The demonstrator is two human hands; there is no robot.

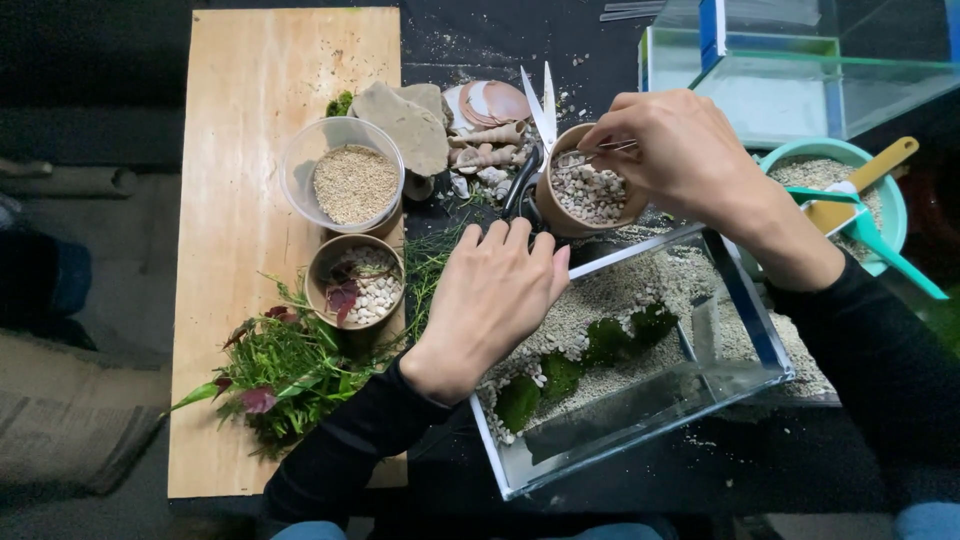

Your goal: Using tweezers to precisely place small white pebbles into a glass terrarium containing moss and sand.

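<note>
A: What's in the glass tank (745, 330)?
B: Pale gravel and dark green moss clumps (585, 360). The left hand (490, 300) lies on its rim, fingers loose, holding nothing

A: And beyond the tank?
B: A brown cup of pebbles (588, 192). Over it the right hand (680, 150) has its fingers pinched on thin tweezers (598, 153); scissors (535, 140) lie beside the cup

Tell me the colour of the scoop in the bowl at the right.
Teal scoop, resting in the teal bowl; head view.
</note>
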